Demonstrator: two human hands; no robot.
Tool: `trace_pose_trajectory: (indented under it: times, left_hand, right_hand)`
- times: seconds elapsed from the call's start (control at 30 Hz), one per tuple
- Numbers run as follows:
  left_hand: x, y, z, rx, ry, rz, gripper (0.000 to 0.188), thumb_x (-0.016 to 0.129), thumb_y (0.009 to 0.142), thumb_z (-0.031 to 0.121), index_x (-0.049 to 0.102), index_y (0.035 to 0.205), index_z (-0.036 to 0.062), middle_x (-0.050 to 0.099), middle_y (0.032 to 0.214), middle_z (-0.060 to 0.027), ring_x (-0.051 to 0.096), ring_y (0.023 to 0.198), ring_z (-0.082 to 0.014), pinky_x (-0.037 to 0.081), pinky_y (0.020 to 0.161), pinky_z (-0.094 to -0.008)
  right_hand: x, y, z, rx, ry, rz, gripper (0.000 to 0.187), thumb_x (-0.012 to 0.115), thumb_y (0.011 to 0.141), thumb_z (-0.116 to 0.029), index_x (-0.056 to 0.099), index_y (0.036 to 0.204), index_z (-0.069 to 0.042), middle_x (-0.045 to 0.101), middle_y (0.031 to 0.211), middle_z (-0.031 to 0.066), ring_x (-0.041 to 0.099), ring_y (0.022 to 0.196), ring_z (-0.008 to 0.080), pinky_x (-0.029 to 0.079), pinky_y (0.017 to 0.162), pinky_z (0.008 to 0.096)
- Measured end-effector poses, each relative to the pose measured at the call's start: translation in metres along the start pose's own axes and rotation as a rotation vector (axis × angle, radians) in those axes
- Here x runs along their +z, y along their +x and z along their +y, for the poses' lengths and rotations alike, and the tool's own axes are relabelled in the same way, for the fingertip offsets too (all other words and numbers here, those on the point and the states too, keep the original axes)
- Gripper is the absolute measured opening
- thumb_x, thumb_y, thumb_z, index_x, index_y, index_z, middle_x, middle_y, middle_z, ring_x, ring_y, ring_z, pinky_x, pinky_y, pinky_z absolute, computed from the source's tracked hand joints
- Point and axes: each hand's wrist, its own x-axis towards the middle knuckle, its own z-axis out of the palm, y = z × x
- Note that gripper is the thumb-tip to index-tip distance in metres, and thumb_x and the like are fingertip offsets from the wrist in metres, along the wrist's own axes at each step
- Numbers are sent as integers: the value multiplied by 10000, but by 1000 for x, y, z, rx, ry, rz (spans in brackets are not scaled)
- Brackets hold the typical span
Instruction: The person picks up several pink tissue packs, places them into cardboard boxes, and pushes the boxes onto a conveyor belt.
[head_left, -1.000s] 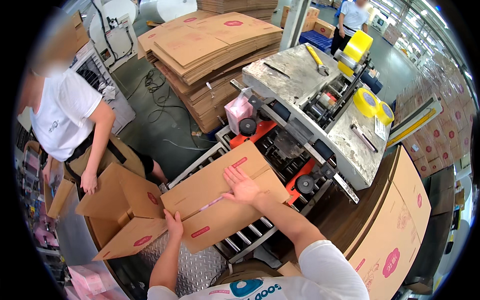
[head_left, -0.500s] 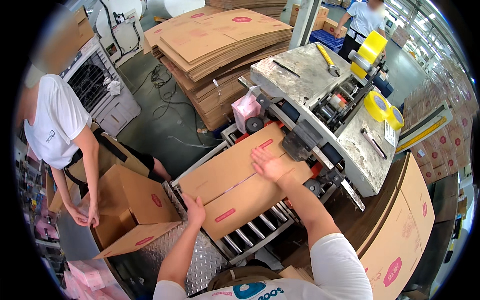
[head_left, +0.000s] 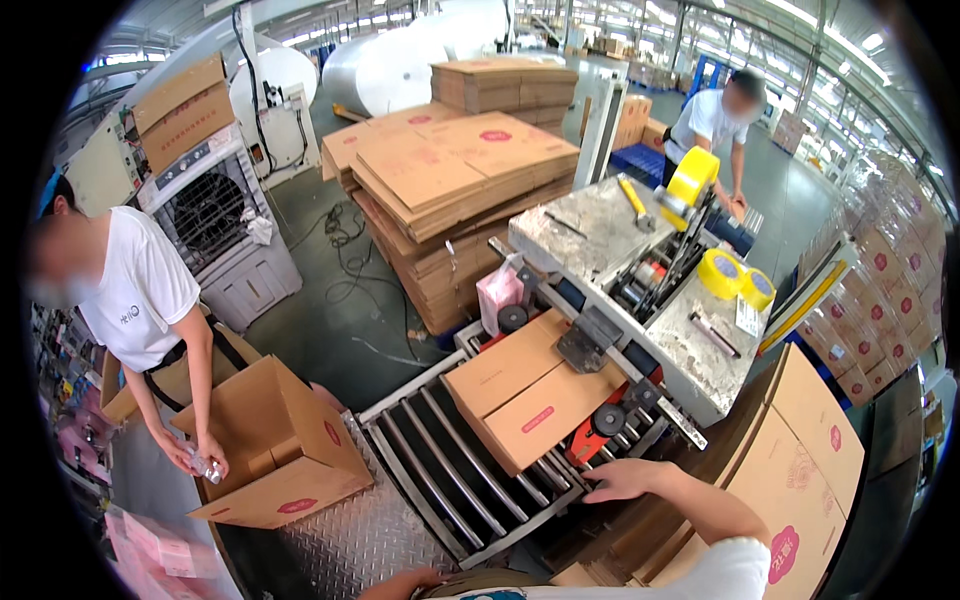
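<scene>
A closed brown carton lies on the roller conveyor, its far right end under the taping machine. My right hand is off the carton, beside the conveyor's near right rail, fingers stretched out and holding nothing. Low at the bottom edge, close to my waist, is my left hand; its fingers are mostly hidden. To the left an open carton stands on a metal tread plate. Behind it a co-worker holds a small clear crumpled item over its side.
Flat cardboard sheets are stacked beyond the conveyor, and more flattened cartons lean at my right. Yellow tape rolls and a wrench rest on the machine top. Pink packs sit at lower left. Another person works far right.
The carton has moved right along the rollers, farther under the taping machine. Both my hands have let go of it: the left drew back to my waist, the right came down beside the rail.
</scene>
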Motion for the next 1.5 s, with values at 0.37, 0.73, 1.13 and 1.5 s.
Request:
trace_pose_trajectory:
  times: [0.37, 0.73, 1.13, 1.5]
  left_hand:
    - [-37, -69, -92, -190, -315, 797, 532, 486, 803, 457, 644, 992, -14, 615, 1032, -240, 584, 995, -383, 448, 875, -426]
    - [78, -108, -102, 90, -303, 539, 528, 528, 819, 471, 634, 1000, -14, 640, 985, -214, 618, 917, -331, 481, 778, -404]
    - [69, -198, -127, 146, -788, 714, 469, 525, 864, 401, 609, 1071, -12, 663, 900, -119, 610, 786, -210, 476, 678, -335]
    - [-5, -460, 68, 774, 89, 1773, 621, 762, 675, 315, 517, 1149, -2, 567, 1126, -179, 527, 1082, -324, 343, 996, -397]
  right_hand:
    - [156, -182, -53, 476, -124, 826, 859, 548, 747, -632, 380, 1342, -35, 312, 1422, 154, 207, 1356, 286, 118, 1096, 504]
    - [274, -240, -170, 710, -350, 769, 878, 626, 749, -491, 252, 1400, -35, 292, 1418, 200, 201, 1351, 348, 178, 1064, 539]
    - [95, -401, -330, 592, -1189, 2182, 238, 630, 841, -198, 512, 687, -61, 490, 622, 73, 452, 524, 213, 384, 505, 321]
    - [55, -380, -424, -1342, -225, 1784, 495, 406, 939, -412, 456, 610, -46, 440, 584, 52, 419, 549, 184, 357, 541, 335]
